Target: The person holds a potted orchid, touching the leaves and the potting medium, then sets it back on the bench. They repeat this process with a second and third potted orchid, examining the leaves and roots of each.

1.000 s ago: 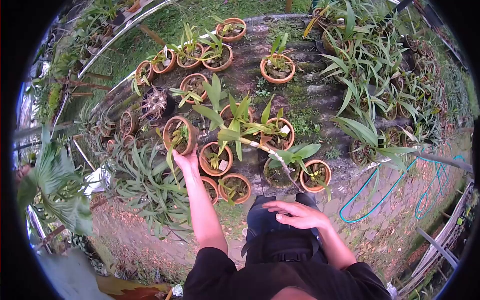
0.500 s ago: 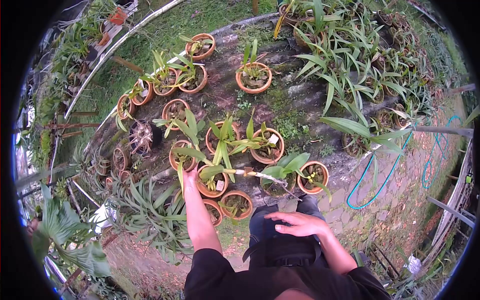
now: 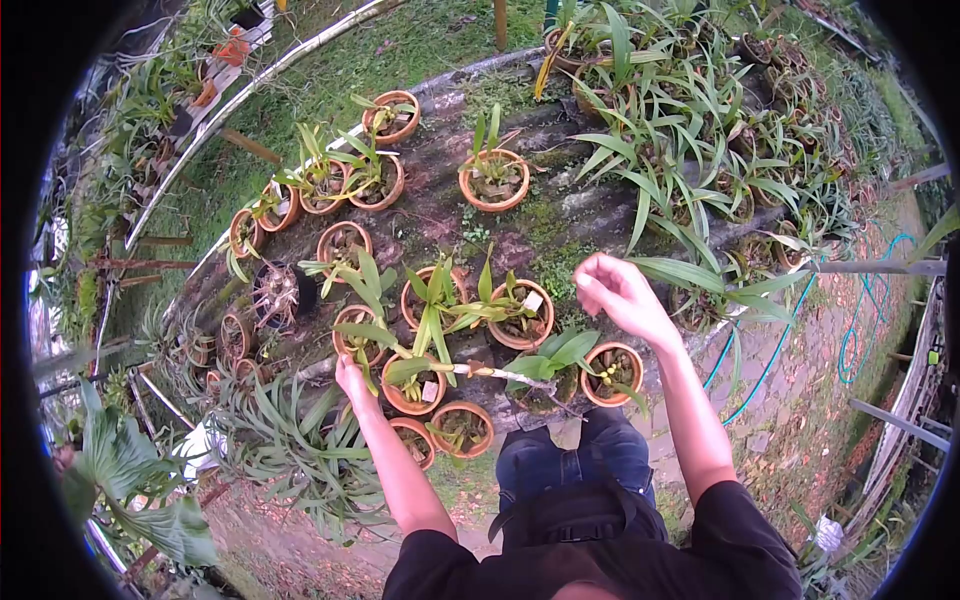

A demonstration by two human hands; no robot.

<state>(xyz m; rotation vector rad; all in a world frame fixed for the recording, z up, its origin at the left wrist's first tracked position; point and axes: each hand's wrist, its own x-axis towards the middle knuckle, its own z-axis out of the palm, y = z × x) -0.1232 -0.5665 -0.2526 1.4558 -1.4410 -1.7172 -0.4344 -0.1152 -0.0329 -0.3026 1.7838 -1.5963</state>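
Observation:
My left hand (image 3: 350, 376) is at the near left side of a clay flower pot (image 3: 345, 350), its fingers against the pot's wall and partly hidden. Out of this pot grows an orchid plant (image 3: 368, 284) with broad green leaves. Just beside it stands another clay pot (image 3: 398, 402) with a white label, and a long bare cane (image 3: 490, 371) stretches rightward above the pots. My right hand (image 3: 622, 296) hangs in the air above the mossy surface, fingers loosely bent and apart, holding nothing. The nearest pot to it is a clay pot with a pale tag (image 3: 522, 315).
Several more potted orchids stand on the dark corrugated surface (image 3: 420, 225). A dense group of long-leaved plants (image 3: 690, 130) fills the right rear. A clay pot with small yellowish growths (image 3: 612, 374) sits near the front edge. A turquoise hose (image 3: 775, 365) lies on the paving.
My right hand has risen from in front of my lap and reached forward over the surface. My left hand has shifted from the pot's near right to its near left side. The view has shifted slightly.

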